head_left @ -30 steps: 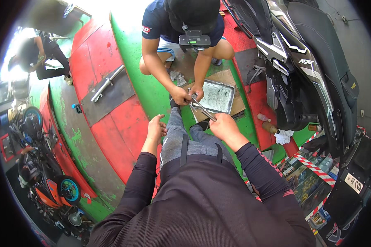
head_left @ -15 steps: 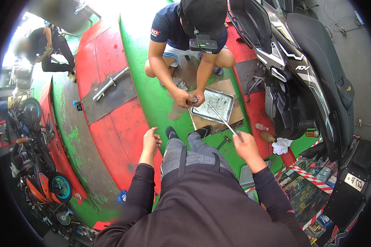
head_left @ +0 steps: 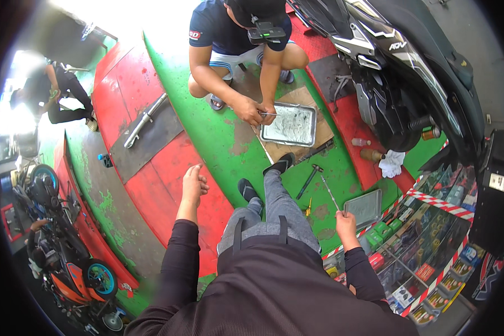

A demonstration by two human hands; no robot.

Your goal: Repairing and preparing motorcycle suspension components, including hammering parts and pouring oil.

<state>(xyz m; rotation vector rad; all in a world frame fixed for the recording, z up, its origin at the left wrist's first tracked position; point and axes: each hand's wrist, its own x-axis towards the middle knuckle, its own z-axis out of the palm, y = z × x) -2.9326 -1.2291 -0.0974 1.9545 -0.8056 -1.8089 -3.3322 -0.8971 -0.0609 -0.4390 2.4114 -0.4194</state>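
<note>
A thin metal rod (head_left: 330, 194) is pinched in the right hand (head_left: 346, 223) at lower right, tip raised clear of the small tray (head_left: 364, 206). The left hand (head_left: 194, 182) is held empty, fingers loosely curled, left of centre, seemingly for balance.

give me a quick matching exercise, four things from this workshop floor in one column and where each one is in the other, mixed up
Things:
1. thin metal rod
2. large shiny metal tray
3. white crumpled rag
4. empty left hand

Places:
A. over the red floor stripe
B. on brown cardboard before the crouching person
C. held in the right hand
D. beside the scooter's rear wheel

Pairs: 1-C, 2-B, 3-D, 4-A
</note>
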